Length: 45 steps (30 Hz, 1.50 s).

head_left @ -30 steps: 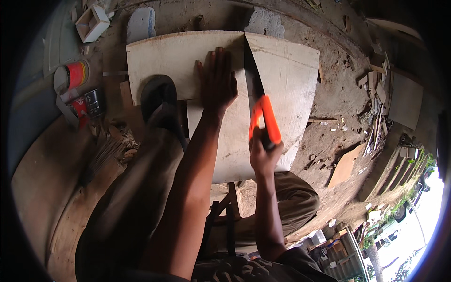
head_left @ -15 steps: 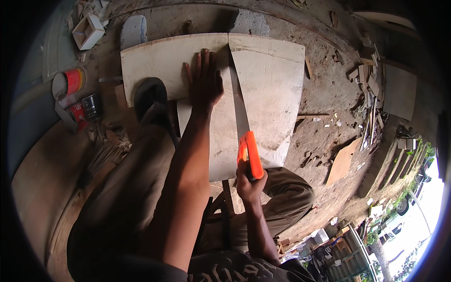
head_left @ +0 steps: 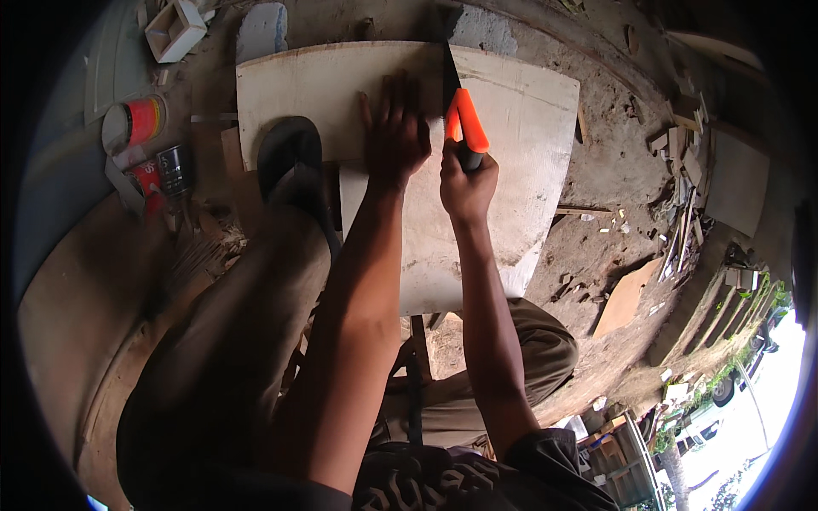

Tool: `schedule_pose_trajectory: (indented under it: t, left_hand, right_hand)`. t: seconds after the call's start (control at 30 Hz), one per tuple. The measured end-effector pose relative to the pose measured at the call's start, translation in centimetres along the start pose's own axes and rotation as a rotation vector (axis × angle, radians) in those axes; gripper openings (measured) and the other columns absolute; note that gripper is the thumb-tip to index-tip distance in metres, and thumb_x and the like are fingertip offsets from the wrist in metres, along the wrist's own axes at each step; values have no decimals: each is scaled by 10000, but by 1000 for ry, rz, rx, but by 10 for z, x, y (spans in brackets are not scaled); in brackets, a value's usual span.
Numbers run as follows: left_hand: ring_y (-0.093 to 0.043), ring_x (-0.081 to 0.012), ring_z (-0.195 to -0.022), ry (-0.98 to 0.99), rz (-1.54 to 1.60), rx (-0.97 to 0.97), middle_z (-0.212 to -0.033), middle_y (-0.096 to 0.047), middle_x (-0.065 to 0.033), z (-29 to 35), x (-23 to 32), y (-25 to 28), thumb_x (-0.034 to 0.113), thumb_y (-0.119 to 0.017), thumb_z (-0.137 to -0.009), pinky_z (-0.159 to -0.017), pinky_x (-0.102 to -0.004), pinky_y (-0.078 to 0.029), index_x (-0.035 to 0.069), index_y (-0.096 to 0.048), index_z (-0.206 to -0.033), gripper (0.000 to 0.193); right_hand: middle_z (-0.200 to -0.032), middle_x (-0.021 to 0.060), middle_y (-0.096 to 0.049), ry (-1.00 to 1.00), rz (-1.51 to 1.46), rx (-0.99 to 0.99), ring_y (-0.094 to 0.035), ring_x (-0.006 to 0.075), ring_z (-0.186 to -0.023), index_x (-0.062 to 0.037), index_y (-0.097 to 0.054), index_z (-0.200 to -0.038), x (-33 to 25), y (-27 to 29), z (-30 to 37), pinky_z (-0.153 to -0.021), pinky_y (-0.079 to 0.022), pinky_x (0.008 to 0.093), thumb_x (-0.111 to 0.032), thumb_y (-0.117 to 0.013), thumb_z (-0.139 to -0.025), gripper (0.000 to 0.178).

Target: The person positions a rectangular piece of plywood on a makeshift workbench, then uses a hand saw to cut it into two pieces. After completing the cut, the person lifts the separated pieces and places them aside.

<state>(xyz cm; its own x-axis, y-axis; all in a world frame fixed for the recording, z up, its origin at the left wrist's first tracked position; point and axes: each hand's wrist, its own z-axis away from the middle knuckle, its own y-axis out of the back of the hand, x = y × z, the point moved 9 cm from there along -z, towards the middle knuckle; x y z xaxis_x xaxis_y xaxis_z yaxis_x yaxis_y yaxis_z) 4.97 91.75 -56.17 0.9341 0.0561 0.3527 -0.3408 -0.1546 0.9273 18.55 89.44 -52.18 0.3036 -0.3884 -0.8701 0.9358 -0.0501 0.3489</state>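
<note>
My right hand (head_left: 469, 183) is wrapped round the orange-and-black handle of a handsaw (head_left: 475, 121). The dark blade points away from me at the far edge of a pale plywood sheet (head_left: 515, 192), and part of it is hidden by the handle and the wood. To the left of the saw, my left hand (head_left: 397, 140) lies flat on the sheet, palm down with fingers spread. My left foot in a dark slipper (head_left: 288, 146) rests on the sheet's left part.
Paint cans (head_left: 143, 121) stand on the left near a small open wooden box (head_left: 175, 32). Concrete blocks (head_left: 262, 30) sit beyond the sheet's far edge. Wood scraps (head_left: 677, 149) and a brown board piece (head_left: 626, 296) lie on the dirt floor to the right.
The saw and my right hand have moved far forward, bringing the handle from the near part of the sheet to its far part. My left hand stays pressed on the sheet.
</note>
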Motion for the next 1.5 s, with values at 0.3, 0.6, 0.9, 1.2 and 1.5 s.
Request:
schedule_pose_trajectory:
  t: [0.3,0.6,0.9,1.2,1.5]
  left_hand:
    - [-211,-225,-1491,64,-69,-111,-1605,-260,-63,-7,-4,-3,304,-478,-955,-1197,-570,-106,129,-330,-1515,604]
    - [-152,-242,-1510,58,-59,-164,-1626,-197,-86,-4,-4,-8,206,-496,-898,-1201,-575,-56,99,-307,-1520,659]
    - [-257,-295,-1475,-10,9,-67,-1586,-296,-118,-6,6,-3,230,-484,-932,-1175,-619,-106,94,-341,-1511,612]
    - [-164,-242,-1508,32,-126,-129,-1622,-215,-82,-6,-3,-6,302,-454,-946,-1193,-589,-74,115,-279,-1538,645]
    - [-151,-236,-1514,19,-104,-140,-1624,-219,-77,-5,5,-9,239,-521,-886,-1202,-571,-35,111,-292,-1534,700]
  right_hand:
    - [-642,-6,-530,-141,-53,-26,-496,46,-645,91,-630,-1105,11,55,127,-579,-422,238,-93,-579,-917,268]
    - [-554,-42,-429,-61,-183,-38,-381,28,-464,-35,-500,-735,36,82,164,-429,-288,221,-72,-542,-965,237]
    - [-604,43,-539,27,-30,1,-493,78,-601,33,-592,-793,0,1,-5,-555,-438,292,-76,-610,-875,138]
    - [-582,34,-507,-186,41,-59,-477,75,-566,11,-561,-731,5,89,182,-519,-411,282,-67,-602,-788,105]
    - [-573,52,-468,-78,90,-147,-420,101,-494,10,-518,-706,21,80,179,-485,-396,277,8,-587,-776,98]
